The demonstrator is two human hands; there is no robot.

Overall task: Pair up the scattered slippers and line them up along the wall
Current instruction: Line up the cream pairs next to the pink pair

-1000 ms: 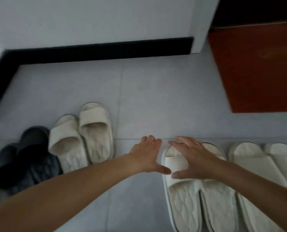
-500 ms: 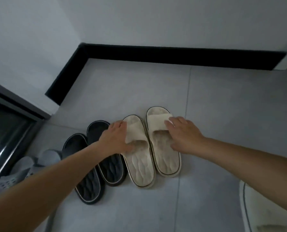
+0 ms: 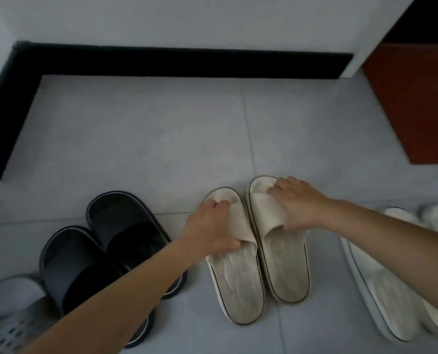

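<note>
The two beige slippers lay side by side on the grey tiled floor point(image 3: 161, 149), toes toward the wall point(image 3: 187, 19), their inner edges almost touching. The left hand point(image 3: 210, 231) gripped the left beige slipper point(image 3: 235, 277) by its strap point(image 3: 239, 226). Its fingers point(image 3: 220, 204) curled over the strap's front edge and its thumb pressed at the rear edge. The right hand point(image 3: 297, 205) held the right beige slipper point(image 3: 281, 264) the same way, with fingers bent down over the front of the strap near the toe. The thumb was tucked at the strap's back edge, just above the footbed. I could not tell whether either slipper was lifted off the tiles.

Out past the left fingers, a pair of black slippers point(image 3: 126, 226) sat together, the left forearm crossing over the nearer heel. Further out that way – at the lower corner – lay a grey slipper point(image 3: 11, 315) with small holes in its sole. Out past the right fingers, under the right forearm, were white slippers point(image 3: 381, 290), blurred and partly cut off.

Ahead of both sets of fingertips stretched bare floor, and the black skirting board point(image 3: 187, 62) ran well apart from the beige pair. A red-brown panel point(image 3: 417, 103) stood beyond the right hand, by the wall's corner.
</note>
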